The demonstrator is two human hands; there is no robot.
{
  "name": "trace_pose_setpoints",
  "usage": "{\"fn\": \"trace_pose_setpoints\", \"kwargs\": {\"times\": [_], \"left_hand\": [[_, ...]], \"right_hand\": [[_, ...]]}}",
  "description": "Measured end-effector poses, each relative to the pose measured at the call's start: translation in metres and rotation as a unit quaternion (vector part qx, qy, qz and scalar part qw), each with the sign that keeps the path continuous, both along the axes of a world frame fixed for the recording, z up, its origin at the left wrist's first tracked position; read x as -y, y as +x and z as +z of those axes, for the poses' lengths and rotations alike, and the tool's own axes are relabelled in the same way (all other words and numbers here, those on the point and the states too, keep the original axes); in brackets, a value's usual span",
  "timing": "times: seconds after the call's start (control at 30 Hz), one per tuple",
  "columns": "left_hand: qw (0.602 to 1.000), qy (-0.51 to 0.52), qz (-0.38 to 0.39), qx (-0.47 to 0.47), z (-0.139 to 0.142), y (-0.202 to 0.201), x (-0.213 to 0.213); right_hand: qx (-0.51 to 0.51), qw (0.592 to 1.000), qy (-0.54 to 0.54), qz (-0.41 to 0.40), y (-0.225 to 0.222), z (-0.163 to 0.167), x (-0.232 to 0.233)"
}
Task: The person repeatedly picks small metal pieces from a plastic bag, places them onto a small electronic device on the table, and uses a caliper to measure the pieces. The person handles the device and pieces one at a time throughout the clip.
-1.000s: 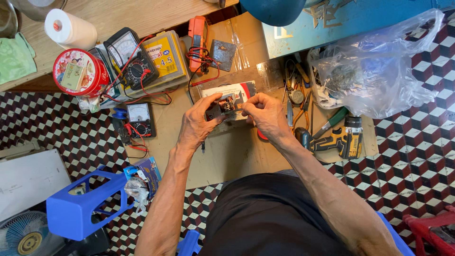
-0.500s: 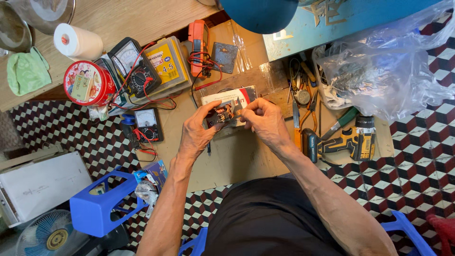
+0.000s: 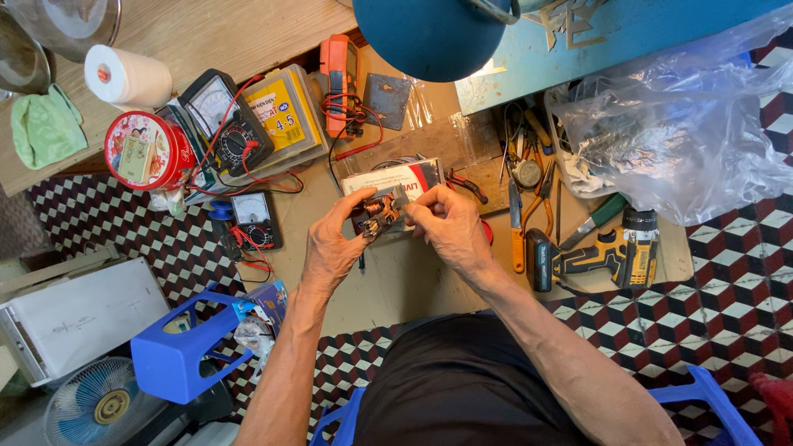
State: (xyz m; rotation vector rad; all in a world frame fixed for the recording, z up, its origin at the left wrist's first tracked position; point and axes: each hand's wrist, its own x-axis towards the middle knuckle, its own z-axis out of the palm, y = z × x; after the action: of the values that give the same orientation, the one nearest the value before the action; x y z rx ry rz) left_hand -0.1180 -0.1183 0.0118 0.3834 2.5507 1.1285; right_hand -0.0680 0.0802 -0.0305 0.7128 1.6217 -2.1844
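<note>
Copper-wound little motor part [image 3: 380, 212] sits pinched between the left hand [image 3: 334, 248] and the right hand [image 3: 446, 227], both closed on it, held up over the table [image 3: 413, 281] near the eyes.

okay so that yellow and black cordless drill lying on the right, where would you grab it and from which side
Grip the cordless drill by its yellow handle, coming straight down from above. It lies flat on its side on the board, the handle bare between body and battery base, while pliers and screwdrivers crowd its left.
</note>
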Motion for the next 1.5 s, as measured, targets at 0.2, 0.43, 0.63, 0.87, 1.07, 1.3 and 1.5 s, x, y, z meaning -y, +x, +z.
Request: {"fn": "trace_pose_setpoints", "kwargs": {"times": [0.2, 0.43, 0.63, 0.87, 1.07, 1.3, 1.5], "left_hand": [[1.0, -0.009, -0.011, -0.004, 0.004, -0.001, -0.002], [0.999, -0.011, -0.043, -0.005, 0.012, -0.003, -0.001], [1.0, 0.006, -0.023, 0.002, 0.007, 0.001, 0.001], [1.0, 0.019, -0.016, 0.009, 0.004, 0.001, 0.003], [1.0, 0.028, -0.011, 0.002, 0.003, 0.002, 0.002], [0.999, 0.036, -0.03, -0.019, 0.0, 0.001, 0.003], [0.998, 0.043, -0.041, -0.025, 0.006, -0.004, 0.004]], "right_hand": [[-0.015, 0.999, 0.05, -0.007, 0.005, 0.0, 0.013], [-0.039, 0.992, 0.118, 0.015, 0.003, 0.019, 0.008], [-0.135, 0.971, 0.199, 0.015, 0.019, 0.038, 0.013], [-0.261, 0.904, 0.334, 0.06, 0.034, 0.037, 0.033], [-0.286, 0.844, 0.442, 0.106, 0.037, 0.034, 0.036], [-0.303, 0.835, 0.441, 0.127, 0.037, 0.034, 0.029], [-0.297, 0.88, 0.365, 0.058, 0.02, 0.032, -0.006]]}}
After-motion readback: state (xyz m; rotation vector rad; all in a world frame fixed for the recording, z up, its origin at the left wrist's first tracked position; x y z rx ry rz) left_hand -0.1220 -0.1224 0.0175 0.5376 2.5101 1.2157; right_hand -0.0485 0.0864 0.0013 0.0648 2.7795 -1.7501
